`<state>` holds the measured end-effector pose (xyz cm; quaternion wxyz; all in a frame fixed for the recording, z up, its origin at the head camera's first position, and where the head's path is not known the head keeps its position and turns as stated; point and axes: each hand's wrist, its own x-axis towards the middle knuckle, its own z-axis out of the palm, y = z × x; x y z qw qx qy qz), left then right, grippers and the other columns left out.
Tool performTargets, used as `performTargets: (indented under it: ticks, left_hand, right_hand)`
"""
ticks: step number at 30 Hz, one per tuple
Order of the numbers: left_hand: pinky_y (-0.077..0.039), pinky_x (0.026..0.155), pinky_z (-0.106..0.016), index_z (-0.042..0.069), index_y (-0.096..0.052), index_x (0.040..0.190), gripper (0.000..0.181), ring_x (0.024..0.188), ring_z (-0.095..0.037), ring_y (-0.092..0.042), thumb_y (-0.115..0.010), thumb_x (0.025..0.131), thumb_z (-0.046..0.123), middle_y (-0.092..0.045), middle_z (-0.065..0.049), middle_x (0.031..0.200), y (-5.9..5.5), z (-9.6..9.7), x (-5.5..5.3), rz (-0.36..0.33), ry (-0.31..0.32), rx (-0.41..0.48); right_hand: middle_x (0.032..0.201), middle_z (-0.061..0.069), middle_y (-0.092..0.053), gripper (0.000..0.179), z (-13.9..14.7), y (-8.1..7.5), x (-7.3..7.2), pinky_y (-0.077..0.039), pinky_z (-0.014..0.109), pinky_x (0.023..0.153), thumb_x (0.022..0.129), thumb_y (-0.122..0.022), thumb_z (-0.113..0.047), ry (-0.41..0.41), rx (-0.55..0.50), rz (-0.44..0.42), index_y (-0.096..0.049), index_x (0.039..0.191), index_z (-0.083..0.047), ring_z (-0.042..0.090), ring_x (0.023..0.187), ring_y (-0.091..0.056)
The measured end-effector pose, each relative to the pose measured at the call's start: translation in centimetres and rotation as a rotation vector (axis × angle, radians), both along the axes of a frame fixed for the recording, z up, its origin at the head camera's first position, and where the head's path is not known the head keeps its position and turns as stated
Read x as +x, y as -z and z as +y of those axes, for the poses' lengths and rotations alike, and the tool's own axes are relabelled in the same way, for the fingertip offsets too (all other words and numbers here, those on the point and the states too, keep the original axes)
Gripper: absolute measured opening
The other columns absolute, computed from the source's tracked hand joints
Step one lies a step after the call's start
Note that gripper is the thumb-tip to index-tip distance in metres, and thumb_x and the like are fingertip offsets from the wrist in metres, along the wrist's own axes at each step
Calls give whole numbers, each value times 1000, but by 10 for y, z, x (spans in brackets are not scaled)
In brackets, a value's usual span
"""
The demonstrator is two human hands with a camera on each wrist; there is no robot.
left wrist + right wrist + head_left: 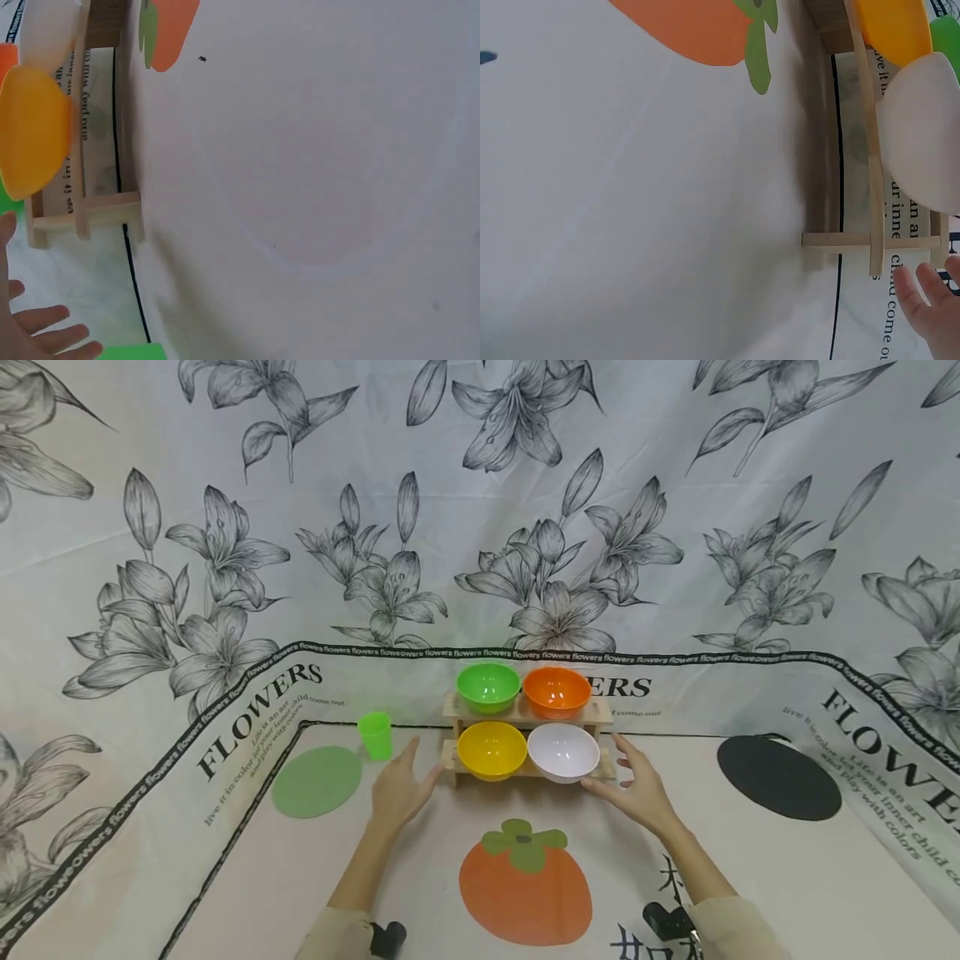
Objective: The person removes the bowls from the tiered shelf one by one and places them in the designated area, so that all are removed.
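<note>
A two-tier wooden rack stands at the back of the table with bowls on it. On its upper tier sit a green bowl and an orange bowl; the lower tier bears a yellow bowl and a white bowl. My left hand is just left of the rack, fingers spread, holding nothing. Over on the right side, my right hand is close to the white bowl, its fingers extended and nothing in its grasp. The right wrist view shows those fingers beside the rack's end.
Behind my left hand stands a green cup. A light green round patch lies at the left, a dark round one at the right. A persimmon picture marks the tabletop in front. Flower-printed cloth hangs behind the rack.
</note>
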<state>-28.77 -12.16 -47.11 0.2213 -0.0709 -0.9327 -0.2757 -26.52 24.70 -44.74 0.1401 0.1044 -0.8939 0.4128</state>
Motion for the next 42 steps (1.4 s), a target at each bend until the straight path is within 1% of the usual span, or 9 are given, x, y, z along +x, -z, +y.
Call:
performTargets:
  ticks: [4,11,14,16,20,23,26,32,42]
  left_hand:
    - [-57,66,-46,2,-47,135,58,76,-33,-66,-59,91,38,-68,-22,93,7,6,-15,-55,90,105]
    - [-59,71,-44,-7,-52,127,49,83,-35,-68,-64,90,23,-67,-27,98,21,13,-35,-89,229,378]
    - [-59,71,-44,-10,-52,124,46,87,-38,-67,-64,90,18,-65,-29,102,23,18,-39,-104,240,491]
    - [-59,73,-44,-12,-51,125,45,90,-40,-65,-63,91,15,-63,-32,105,20,21,-39,-166,237,629]
    - [-59,75,-39,-10,-50,128,45,91,-33,-67,-63,90,11,-62,-32,107,30,22,-44,-317,200,937]
    - [-59,76,-36,-7,-51,129,45,87,-25,-68,-65,89,8,-62,-31,109,40,21,-50,-385,180,1066]
    - [-59,76,-36,-7,-51,129,45,83,-21,-67,-64,88,4,-63,-31,108,41,22,-51,-404,188,1117]
    - [-59,78,-38,-11,-52,126,39,83,-16,-64,-60,89,-3,-62,-30,109,36,22,-52,-400,261,1089]
    - [-57,83,-38,-9,-52,128,38,87,-16,-63,-58,91,0,-64,-25,108,33,20,-51,-456,278,1068]
  right_hand:
    - [145,28,-30,87,-6,5,-8,-52,57,85,78,-76,-25,-17,-66,-27,-27,145,1,48,118,-44]
    - [142,27,-37,83,-15,8,-15,-48,58,92,76,-78,-18,-53,-134,-42,-32,143,3,47,117,-47]
    - [142,28,-36,82,-17,8,-17,-47,57,93,77,-78,-17,-68,-155,-67,-33,143,2,46,117,-48]
    - [144,29,-33,83,-17,9,-18,-48,56,93,77,-77,-15,-80,-173,-89,-31,144,2,46,118,-47]
    - [144,33,-28,81,-28,-11,-4,-47,56,94,78,-75,-10,-98,-198,-116,-29,142,9,49,117,-46]
    - [142,36,-28,79,-34,-24,5,-46,56,95,78,-74,-8,-101,-195,-127,-29,140,13,50,116,-46]
    - [143,34,-28,81,-29,-15,-3,-47,54,96,77,-76,-11,-104,-199,-140,-30,140,11,48,116,-48]
    - [146,32,-26,83,-20,9,-20,-47,50,97,79,-75,-11,-117,-228,-163,-27,143,8,45,116,-49]
    - [148,28,-26,87,-19,5,-19,-41,48,104,78,-76,-15,-100,-256,-198,-24,146,4,42,124,-43]
